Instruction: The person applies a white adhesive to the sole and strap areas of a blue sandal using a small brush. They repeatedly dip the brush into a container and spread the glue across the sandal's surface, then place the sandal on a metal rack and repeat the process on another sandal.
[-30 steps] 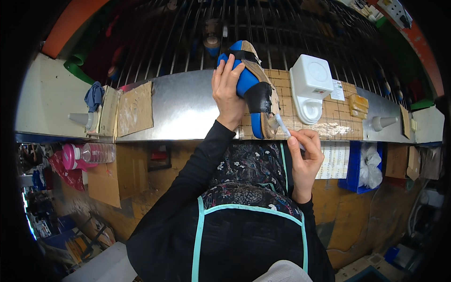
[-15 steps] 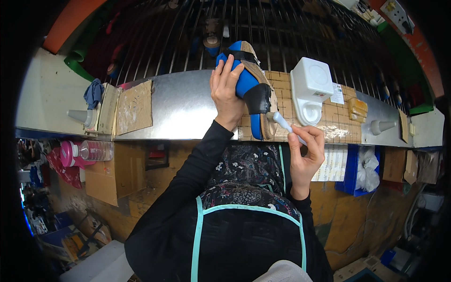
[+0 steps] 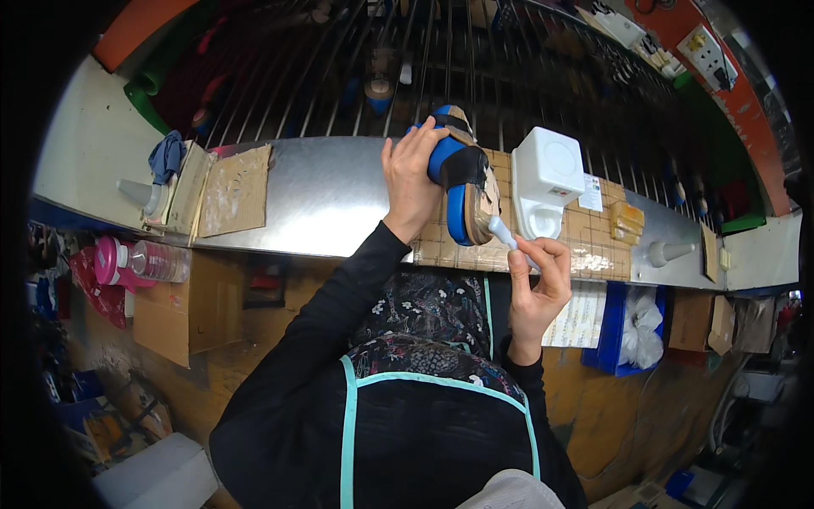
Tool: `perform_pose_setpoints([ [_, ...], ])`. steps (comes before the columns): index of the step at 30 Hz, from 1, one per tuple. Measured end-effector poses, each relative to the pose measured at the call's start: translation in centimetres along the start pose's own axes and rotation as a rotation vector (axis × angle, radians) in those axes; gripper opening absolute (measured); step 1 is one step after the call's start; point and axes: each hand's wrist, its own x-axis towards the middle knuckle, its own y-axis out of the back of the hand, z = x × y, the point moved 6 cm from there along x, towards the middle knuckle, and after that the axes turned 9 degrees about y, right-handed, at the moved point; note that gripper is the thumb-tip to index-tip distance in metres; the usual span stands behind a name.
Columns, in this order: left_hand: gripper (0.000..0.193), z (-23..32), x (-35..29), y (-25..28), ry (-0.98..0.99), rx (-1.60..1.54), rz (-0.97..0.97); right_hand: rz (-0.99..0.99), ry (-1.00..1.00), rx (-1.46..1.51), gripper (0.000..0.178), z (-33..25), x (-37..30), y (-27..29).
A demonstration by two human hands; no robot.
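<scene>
My left hand point(image 3: 413, 180) is wrapped around a blue shoe last point(image 3: 458, 212) with black sandal straps point(image 3: 464, 167) stretched over it. The last is held tilted over the bench, its tan sole side point(image 3: 485, 199) turned to the right. Between the thumb and fingers of my right hand point(image 3: 540, 284) is a small brush with a pale handle point(image 3: 502, 231). Its head is at the near end of the sole, by the edge; the tip is too small to tell whether it touches.
A white dispenser-like container point(image 3: 547, 170) stands on the taped cardboard point(image 3: 593, 246), right of the last. Beyond it lie yellow blocks point(image 3: 627, 222) and a grey cone point(image 3: 670, 253). Metal rods point(image 3: 339, 93) run behind the steel bench point(image 3: 331, 195). A blue bin point(image 3: 604, 339) holds plastic bags below.
The last has turned slightly in my left hand, showing less of its sole's far part. My right hand has brought the brush round to the sole's near end. The whole view has shifted a little.
</scene>
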Motion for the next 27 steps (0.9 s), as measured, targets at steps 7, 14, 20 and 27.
perform_pose_setpoints([
  [7,0.041,1.4,0.4,0.3,0.088,-0.032,-0.219,-0.027,0.113,0.006,0.018,-0.6,2.1,-0.2],
  [14,0.047,1.8,0.7,0.6,0.040,-0.103,-0.390,-0.102,0.206,0.042,0.018,-1.0,4.5,-0.5],
  [20,0.059,1.5,0.1,0.1,0.115,-0.130,-0.601,-0.162,0.234,0.126,0.018,-1.0,6.0,-0.8],
  [27,0.059,1.2,-1.0,-0.8,0.202,-0.100,-0.924,-0.208,0.248,0.136,0.018,-0.9,6.7,-0.8],
])
